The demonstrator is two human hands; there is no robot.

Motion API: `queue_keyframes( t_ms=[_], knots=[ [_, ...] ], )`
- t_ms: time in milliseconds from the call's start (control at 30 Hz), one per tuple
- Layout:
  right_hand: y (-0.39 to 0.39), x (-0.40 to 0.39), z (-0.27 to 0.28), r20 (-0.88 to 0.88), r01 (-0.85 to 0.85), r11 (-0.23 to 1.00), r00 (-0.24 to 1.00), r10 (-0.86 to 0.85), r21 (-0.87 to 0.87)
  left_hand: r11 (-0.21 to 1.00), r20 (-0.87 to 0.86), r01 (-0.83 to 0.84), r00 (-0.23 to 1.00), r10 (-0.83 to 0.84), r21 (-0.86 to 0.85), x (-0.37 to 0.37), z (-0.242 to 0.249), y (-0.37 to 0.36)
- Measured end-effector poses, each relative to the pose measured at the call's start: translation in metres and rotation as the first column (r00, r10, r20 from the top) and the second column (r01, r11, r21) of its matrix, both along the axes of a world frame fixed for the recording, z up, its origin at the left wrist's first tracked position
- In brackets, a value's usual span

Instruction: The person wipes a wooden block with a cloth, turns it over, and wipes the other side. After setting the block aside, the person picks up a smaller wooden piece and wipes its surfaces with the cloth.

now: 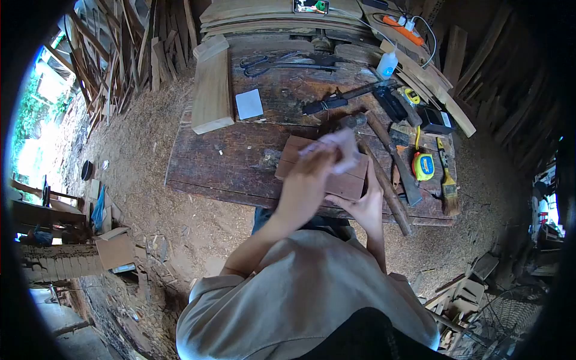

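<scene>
A reddish-brown wooden block [347,185], with thin lines across its top, lies at the front of the workbench before me. My left hand [307,175] is over its upper face, closed on a pale, crumpled cloth [344,150]; both are smeared by motion. My right hand [367,207] grips the block's near right corner, thumb along the front edge and fingers up the right side. Part of the block is hidden beneath the left hand and cloth. Close to the right hand lies a long wooden handle [393,201].
On the worn bench [222,162] are a pale timber piece [213,90], a white square [249,104], a yellow tape measure [423,166], a paintbrush [449,192], a hatchet-like blade [409,183] and a small bottle [387,65]. An orange power strip [403,30] rests at the back right.
</scene>
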State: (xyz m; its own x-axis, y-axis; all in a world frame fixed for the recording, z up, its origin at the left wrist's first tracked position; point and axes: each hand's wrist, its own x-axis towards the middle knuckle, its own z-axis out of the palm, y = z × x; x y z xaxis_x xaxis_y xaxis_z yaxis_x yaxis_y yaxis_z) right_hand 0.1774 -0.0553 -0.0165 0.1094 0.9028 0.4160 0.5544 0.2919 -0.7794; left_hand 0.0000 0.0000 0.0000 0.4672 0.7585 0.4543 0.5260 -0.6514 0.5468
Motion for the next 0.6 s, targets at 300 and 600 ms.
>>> queue_keyframes(
  t_ms=[300, 600],
  knots=[
    [0.000, -0.003, 0.002, -0.095, 0.042, 0.996, 0.994, -0.048, -0.073, 0.996, -0.045, -0.081, 0.996, 0.083, 0.038, 0.010, -0.001, -0.005],
    [-0.001, 0.000, 0.004, 0.000, 0.022, 0.999, 1.000, -0.022, -0.045, 0.991, 0.074, 0.133, 0.989, -0.131, -0.023, 0.023, 0.008, -0.015]
  ],
)
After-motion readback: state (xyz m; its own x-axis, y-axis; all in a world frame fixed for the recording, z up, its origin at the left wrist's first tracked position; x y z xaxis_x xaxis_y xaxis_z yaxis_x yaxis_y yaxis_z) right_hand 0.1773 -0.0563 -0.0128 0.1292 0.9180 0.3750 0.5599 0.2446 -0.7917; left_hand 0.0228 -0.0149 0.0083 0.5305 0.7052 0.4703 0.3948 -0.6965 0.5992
